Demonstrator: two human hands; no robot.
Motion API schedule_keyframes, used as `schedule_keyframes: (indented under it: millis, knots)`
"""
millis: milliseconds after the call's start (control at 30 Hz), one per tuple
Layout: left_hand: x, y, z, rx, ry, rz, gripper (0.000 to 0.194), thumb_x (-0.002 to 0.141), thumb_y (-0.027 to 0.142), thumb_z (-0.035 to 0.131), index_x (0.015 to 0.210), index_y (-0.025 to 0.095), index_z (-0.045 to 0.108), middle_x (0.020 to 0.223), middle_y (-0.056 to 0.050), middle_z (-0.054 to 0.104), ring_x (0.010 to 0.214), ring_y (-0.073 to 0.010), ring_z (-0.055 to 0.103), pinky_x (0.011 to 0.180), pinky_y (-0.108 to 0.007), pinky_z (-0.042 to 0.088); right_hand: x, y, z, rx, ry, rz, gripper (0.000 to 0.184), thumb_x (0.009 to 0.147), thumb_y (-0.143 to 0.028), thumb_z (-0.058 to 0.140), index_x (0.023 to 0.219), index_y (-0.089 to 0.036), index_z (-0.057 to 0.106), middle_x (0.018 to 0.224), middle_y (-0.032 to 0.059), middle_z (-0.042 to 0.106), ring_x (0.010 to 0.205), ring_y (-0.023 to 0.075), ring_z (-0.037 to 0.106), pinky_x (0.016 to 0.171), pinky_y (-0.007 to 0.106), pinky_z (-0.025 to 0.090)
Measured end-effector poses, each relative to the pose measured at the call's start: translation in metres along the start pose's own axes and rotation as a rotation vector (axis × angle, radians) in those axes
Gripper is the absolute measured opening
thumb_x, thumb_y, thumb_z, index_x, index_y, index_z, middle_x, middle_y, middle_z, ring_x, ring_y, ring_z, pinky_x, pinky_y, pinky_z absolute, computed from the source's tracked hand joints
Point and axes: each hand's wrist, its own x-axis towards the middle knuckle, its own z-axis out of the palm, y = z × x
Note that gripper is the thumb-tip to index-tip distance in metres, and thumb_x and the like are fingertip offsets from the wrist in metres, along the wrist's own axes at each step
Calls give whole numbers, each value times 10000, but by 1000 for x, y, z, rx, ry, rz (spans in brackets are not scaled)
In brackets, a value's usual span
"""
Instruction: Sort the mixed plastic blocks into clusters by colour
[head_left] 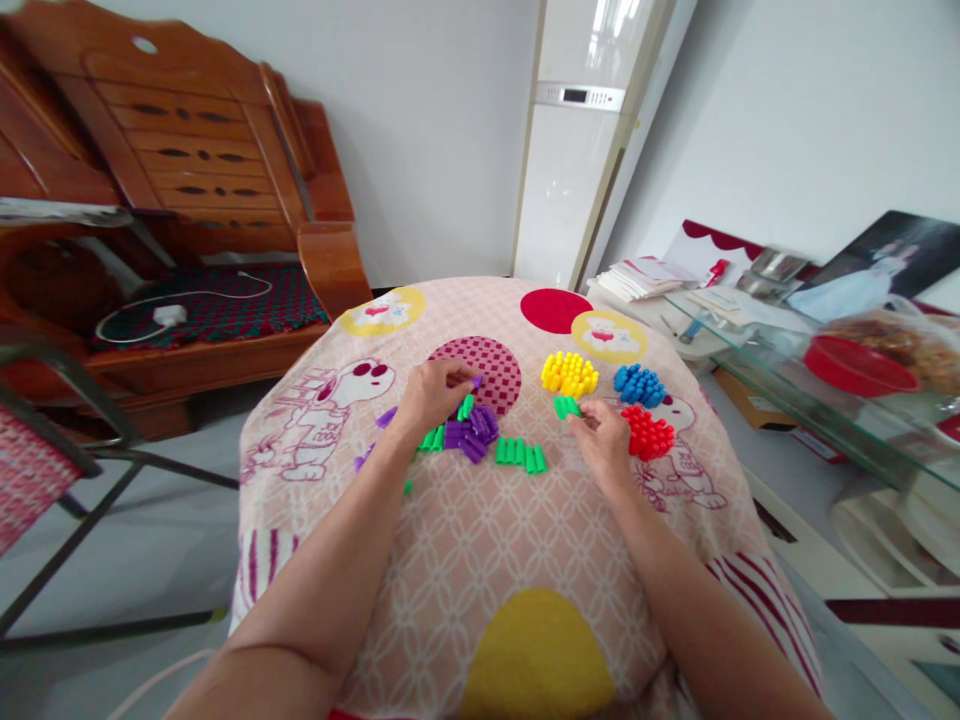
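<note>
My left hand (435,392) is closed in a pinch over the pile, with a small purple plastic piece (477,382) at its fingertips. Just below them a green piece (466,407) stands out. Under and beside this hand lies a loose heap of purple ribbed pieces (480,430), with green ones (433,440) partly hidden by the wrist. My right hand (606,438) grips a small joined block of green pieces (566,407) between thumb and fingers. Between the hands, a short row of green pieces (517,453) rests on the cloth.
Near my right hand sit a yellow cluster (570,374), a blue cluster (639,384) and a red cluster (648,433). A patterned cloth (525,540) covers the round table. A wooden bench (202,170) stands left; a glass shelf (810,370) with a red bowl (861,364) is right.
</note>
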Motion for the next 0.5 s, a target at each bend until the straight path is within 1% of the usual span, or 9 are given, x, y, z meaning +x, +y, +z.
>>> schedule_keyframes:
  millis: [67,133,233,300,367,433,500]
  knots:
    - [-2,8,-1,26,-57,41,175,798,191,643,926,176,761,868,-27,772,755,-160,693,751,-264,540,0,-6,-1,-174,-41,-15,153,734,-319,648,795,-185,687,771,71,743,711,221,678,686,324,517]
    - [-6,19,3,43,-156,120,181,810,194,641,943,179,764,906,-28,774,773,-157,694,747,-255,526,-2,-12,-4,-345,-93,2,112,745,-290,655,780,-194,700,751,64,740,728,225,679,682,311,490]
    - [-16,34,18,116,-394,244,240,800,186,663,1024,173,747,920,-33,768,799,-166,699,733,-249,509,-6,-18,-10,-550,-161,33,100,762,-296,670,759,-206,714,741,56,735,744,227,676,644,289,451]
    - [-23,39,29,218,-521,315,304,781,185,689,1082,167,724,962,-52,764,865,-196,704,758,-266,509,-8,-20,-12,-623,-195,41,112,773,-306,675,731,-209,711,732,53,728,747,223,672,627,278,432]
    - [-30,40,37,327,-580,369,313,767,183,703,1080,165,712,1020,-79,752,952,-235,697,805,-295,509,-8,-20,-13,-639,-197,46,130,793,-320,676,738,-208,711,740,52,728,745,218,667,622,274,422]
    - [-33,39,41,392,-584,394,266,758,159,696,1024,168,710,1029,-94,741,988,-257,688,834,-317,507,-6,-20,-11,-625,-176,53,141,815,-334,672,766,-209,716,757,54,732,746,218,665,624,276,418]
    - [-34,38,43,393,-565,396,229,746,139,687,972,173,708,999,-92,737,971,-262,689,827,-322,509,-3,-19,-9,-617,-168,67,147,815,-345,687,771,-210,722,756,61,729,748,227,664,627,285,418]
